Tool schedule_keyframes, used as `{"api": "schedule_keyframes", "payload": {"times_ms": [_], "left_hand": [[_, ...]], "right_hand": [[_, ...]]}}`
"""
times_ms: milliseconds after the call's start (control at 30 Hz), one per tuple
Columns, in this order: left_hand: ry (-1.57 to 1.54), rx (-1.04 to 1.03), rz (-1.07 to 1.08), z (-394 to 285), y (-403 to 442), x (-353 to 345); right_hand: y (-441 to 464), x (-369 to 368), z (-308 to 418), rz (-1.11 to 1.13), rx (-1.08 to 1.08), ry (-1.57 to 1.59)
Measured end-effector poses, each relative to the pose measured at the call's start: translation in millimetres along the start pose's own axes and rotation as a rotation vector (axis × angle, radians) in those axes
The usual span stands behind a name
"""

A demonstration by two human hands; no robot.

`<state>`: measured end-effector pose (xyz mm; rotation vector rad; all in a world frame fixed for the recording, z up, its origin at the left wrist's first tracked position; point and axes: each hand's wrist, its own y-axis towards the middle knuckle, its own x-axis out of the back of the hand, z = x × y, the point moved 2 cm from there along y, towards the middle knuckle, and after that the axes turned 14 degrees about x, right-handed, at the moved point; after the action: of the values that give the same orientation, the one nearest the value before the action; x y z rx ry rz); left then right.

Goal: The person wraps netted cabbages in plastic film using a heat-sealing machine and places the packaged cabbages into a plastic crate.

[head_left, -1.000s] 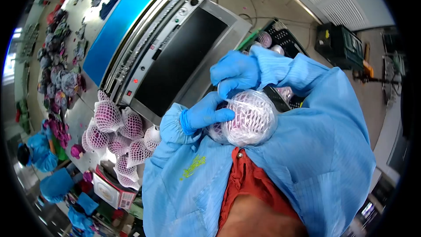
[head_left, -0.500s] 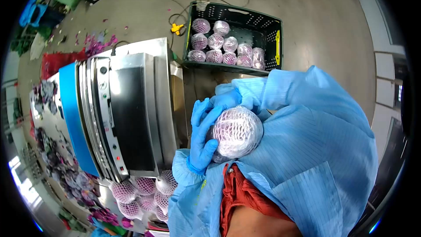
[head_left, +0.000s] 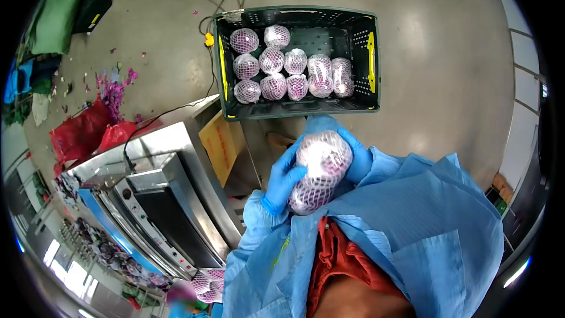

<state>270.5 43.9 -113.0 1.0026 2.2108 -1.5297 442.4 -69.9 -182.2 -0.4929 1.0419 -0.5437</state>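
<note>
Two purple cabbages [head_left: 323, 156], apparently red cabbages in white foam netting and shiny film, are held close to my chest, one beyond the other. My left hand [head_left: 282, 178], in a blue glove, grips their left side with its thumb on the netting. On the right side my gloved right hand [head_left: 358, 156] curves round the farther cabbage, its fingertips partly hidden behind it. Past my hands stands a dark green crate [head_left: 294, 112] with yellow handles. Several netted cabbages [head_left: 272, 60] lie inside it, mostly at the left and middle.
A steel wrapping machine [head_left: 176, 212] stands at left, with more netted cabbages [head_left: 209, 285] beside its near end. A black cable [head_left: 170, 109] runs from the machine across the floor. Red bags [head_left: 82, 129] and purple leaf scraps [head_left: 115, 94] lie farther left.
My view has turned towards the crate, which looks nearer. My right hand has shifted from the far left of the bundle to its right side. The second cabbage now shows more.
</note>
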Motion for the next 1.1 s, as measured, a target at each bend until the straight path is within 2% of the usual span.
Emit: {"api": "schedule_keyframes", "payload": {"times_ms": [67,100,200,233,267,333,400,433,467,533,567,600,667,733,767,800,833,867,933,967,1000,1067,1100], "left_hand": [[-0.195,0.062,0.016,-1,37,17],[-0.229,0.027,0.009,-6,55,26],[-0.340,0.038,-0.016,-21,115,53],[-0.271,0.015,-0.094,-22,132,62],[-0.201,-0.010,-0.169,-22,151,71],[-0.244,-0.049,-0.224,-7,185,101],[-0.314,0.010,-0.375,10,214,134],[-0.359,0.034,-0.407,6,220,141],[-0.295,-0.013,-0.482,11,226,157],[-0.140,-0.150,-0.499,-12,222,156],[0.005,-0.190,-0.581,-9,225,167],[0.300,-0.156,-0.773,-17,219,170],[0.395,-0.213,-0.857,-15,221,184],[0.107,-0.180,-0.736,-20,220,205],[0.211,-0.200,-0.705,-17,219,220],[0.317,-0.216,-0.669,-12,217,234],[0.214,-0.149,-0.626,-30,205,223],[0.220,-0.174,-0.589,-37,196,224],[-0.016,-0.046,-0.393,-45,180,222],[-0.134,-0.025,-0.341,-50,172,217],[-0.141,-0.045,-0.284,-53,161,213],[-0.494,-0.064,-0.266,-42,147,196],[-0.685,-0.021,-0.246,-28,138,199]], "right_hand": [[22,-28,20,0.060,0.026,0.059],[34,-47,32,0.103,0.035,0.091],[89,-47,36,0.136,0.039,-0.143],[111,-40,37,0.117,-0.114,-0.065],[136,-24,24,0.095,-0.059,-0.088],[181,-3,20,0.166,-0.214,-0.134],[218,5,7,0.050,-0.235,-0.230],[236,5,3,0.081,-0.277,-0.193],[254,10,-7,0.060,-0.304,-0.247],[289,10,-27,0.095,-0.255,-0.251],[301,6,-36,0.092,-0.236,-0.253],[329,29,-64,0.186,-0.255,-0.301],[332,-4,-67,0.192,-0.160,-0.358],[337,-14,-83,0.204,0.016,-0.403],[331,-20,-84,0.134,-0.028,-0.419],[330,-19,-97,0.111,0.084,-0.470],[315,-32,-91,0.054,0.092,-0.609],[299,-48,-78,-0.004,0.095,-0.751],[287,-52,-73,0.193,0.186,-0.676],[276,-51,-65,0.179,0.103,-0.947],[274,-47,-63,0.280,0.172,-0.900],[292,-48,-33,0.402,-0.215,-0.603],[305,-28,-48,0.294,-0.264,-0.447]]}}
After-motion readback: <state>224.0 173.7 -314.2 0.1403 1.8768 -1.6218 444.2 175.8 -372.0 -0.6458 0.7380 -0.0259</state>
